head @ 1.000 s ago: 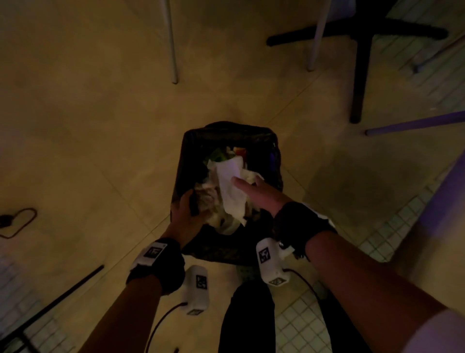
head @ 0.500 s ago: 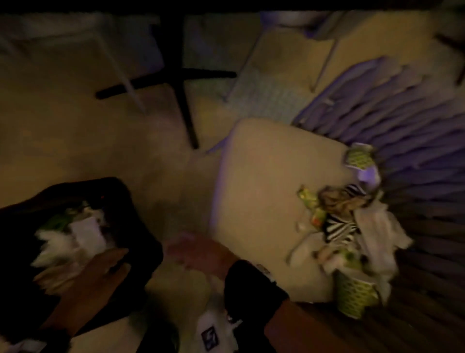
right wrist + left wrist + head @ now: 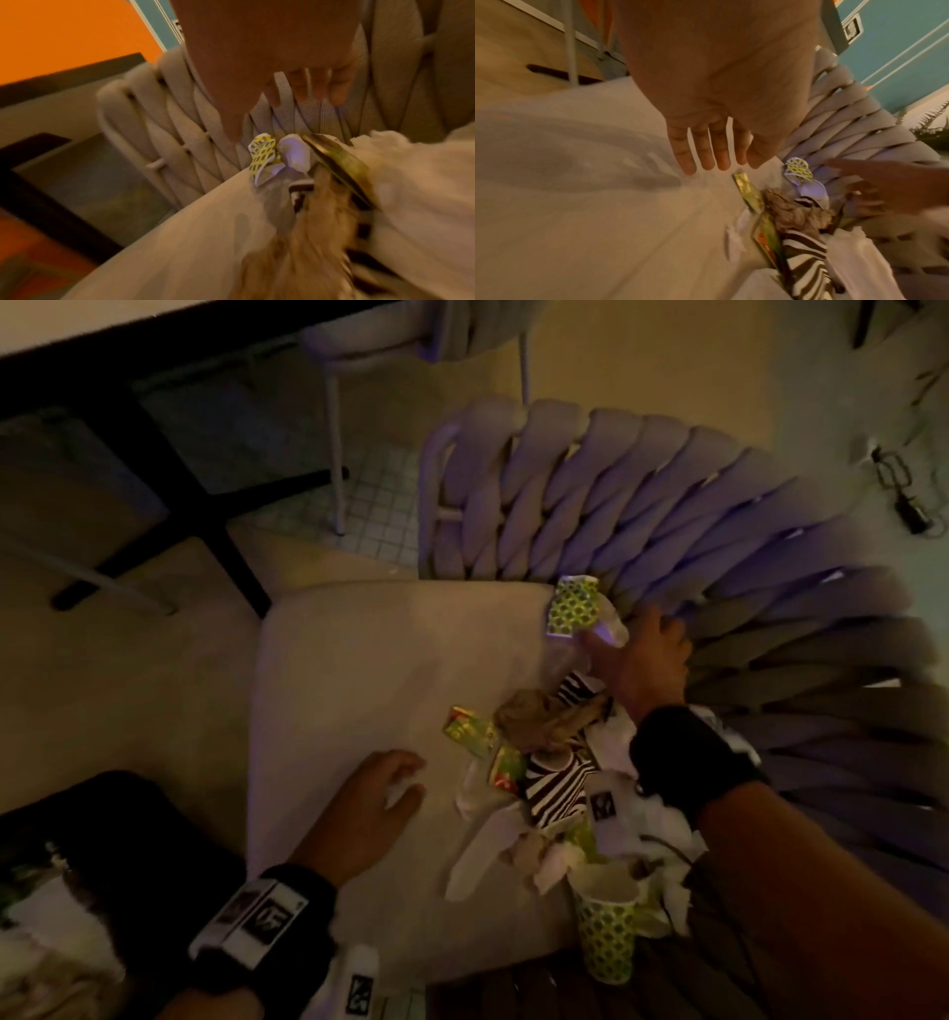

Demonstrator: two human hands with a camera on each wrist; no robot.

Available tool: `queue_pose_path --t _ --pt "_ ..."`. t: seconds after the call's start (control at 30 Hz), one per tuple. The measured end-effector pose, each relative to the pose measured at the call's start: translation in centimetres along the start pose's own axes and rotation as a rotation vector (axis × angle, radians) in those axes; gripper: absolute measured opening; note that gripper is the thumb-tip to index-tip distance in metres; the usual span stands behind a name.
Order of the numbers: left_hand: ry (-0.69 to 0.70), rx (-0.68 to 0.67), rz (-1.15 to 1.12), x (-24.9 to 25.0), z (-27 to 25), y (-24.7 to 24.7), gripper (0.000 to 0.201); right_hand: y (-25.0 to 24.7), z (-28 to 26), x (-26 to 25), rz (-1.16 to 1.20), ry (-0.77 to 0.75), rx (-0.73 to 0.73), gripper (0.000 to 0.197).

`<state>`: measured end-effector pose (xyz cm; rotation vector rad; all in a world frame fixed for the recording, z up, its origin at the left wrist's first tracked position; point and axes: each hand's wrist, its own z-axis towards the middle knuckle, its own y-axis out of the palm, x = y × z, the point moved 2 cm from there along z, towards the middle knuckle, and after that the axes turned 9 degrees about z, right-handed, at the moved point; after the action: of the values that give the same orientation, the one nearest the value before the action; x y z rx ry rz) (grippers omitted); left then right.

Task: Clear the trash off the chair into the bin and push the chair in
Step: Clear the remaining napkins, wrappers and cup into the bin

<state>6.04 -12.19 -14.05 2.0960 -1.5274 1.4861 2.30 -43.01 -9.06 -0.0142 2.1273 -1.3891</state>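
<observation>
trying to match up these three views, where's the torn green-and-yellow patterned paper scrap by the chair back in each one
Head: the torn green-and-yellow patterned paper scrap lies right of centre, at the seat's back edge.
Left wrist: right of centre, beyond the fingertips.
Right wrist: centre, below the fingers.
Shared landmark: the woven grey chair back behind it.

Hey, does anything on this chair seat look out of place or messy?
Yes. A trash pile of crumpled napkins, wrappers and striped paper litters the seat cushion beside the backrest, and a green patterned paper cup sits at the cushion's near edge.
</observation>
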Motion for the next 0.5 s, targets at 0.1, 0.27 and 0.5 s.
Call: queue_pose_path --t 0.1,0.27,0.5 --pt "0.03 -0.033 -0.011 2.5 1.7 1.5 0.022 1.7 4.0 -0.6 0.078 0.194 -0.163 0.105" --pt "0.028 -0.038 0.025 4.3 3.2 1.6 0.022 4.0 5.9 -0.6 0.035 0.12 -0.275 0.089" --pt "0.001 0.093 -0.064 4.2 4.5 0.4 0.029 3.9 5.2 -0.1 -0.043 -0.041 -0.332 0.069"
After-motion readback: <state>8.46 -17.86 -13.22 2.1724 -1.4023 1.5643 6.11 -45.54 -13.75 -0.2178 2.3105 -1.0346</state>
